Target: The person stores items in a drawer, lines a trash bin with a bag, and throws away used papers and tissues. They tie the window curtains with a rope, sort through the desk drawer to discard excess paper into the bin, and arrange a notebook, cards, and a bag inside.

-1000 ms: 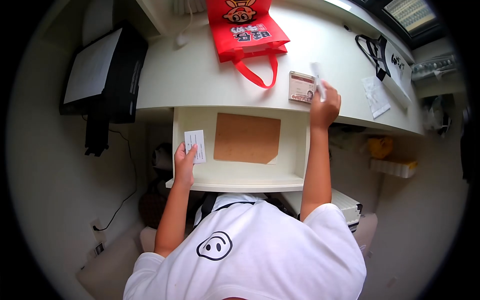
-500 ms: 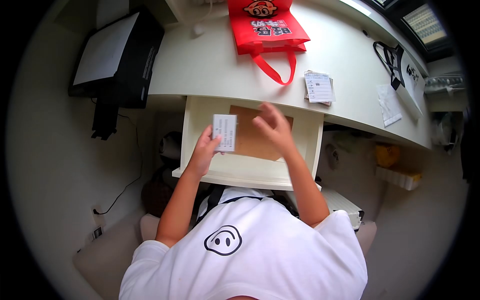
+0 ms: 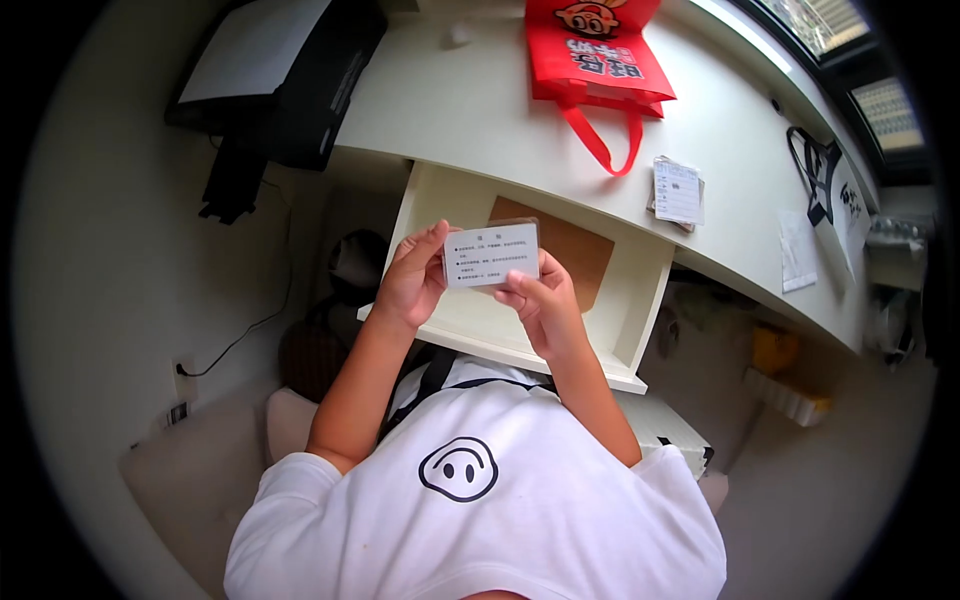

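A white printed card [image 3: 490, 254], which looks to be in a clear sleeve, is held above the open drawer [image 3: 640, 320]. My left hand [image 3: 412, 275] is closed on its left end. At its lower right, my right hand [image 3: 545, 300] grips it with the thumb on the printed face. Beneath the card a brown board [image 3: 585, 262] lies in the drawer, partly hidden by the card and my right hand. On the desk [image 3: 440, 120], to the right of the drawer, rests a small stack of cards [image 3: 678, 192] with a white printed one on top.
At the back of the desk lies a red bag [image 3: 605, 70] with its handle towards me. A black printer [image 3: 300, 90] stands at the left. A white bag [image 3: 845, 215] with black straps and a white packet [image 3: 797, 250] are at the right.
My right hand has left the stack on the desk, where a white card now lies on top, and has taken hold of the held card, which is now turned sideways. The view has shifted.
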{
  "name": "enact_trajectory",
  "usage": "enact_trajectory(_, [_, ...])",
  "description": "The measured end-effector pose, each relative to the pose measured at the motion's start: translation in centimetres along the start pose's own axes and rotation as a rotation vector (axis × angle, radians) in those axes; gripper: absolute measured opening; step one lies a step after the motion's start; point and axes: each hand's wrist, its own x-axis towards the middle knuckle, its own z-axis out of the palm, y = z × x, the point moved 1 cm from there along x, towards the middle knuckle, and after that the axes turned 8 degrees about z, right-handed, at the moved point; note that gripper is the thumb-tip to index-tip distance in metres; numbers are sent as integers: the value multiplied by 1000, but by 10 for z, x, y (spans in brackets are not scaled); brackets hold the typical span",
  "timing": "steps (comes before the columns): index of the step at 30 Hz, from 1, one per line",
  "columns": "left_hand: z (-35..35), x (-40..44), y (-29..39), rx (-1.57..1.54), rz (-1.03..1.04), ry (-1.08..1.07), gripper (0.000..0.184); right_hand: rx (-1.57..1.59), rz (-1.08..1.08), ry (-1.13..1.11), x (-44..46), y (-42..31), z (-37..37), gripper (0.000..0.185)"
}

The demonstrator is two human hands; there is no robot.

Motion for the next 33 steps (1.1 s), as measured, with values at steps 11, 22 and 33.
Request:
enact_trajectory(11, [60, -37, 73, 133, 268, -314, 23, -45, -92, -144, -48, -45, 54, 31])
enact_trajectory(22, [70, -41, 86, 179, 285, -384, 21, -62, -103, -157, -54, -58, 65, 28])
enact_trajectory(33, [67, -37, 71, 140, 285, -293, 42, -1010, -1295, 116, -39, -53, 71, 11])
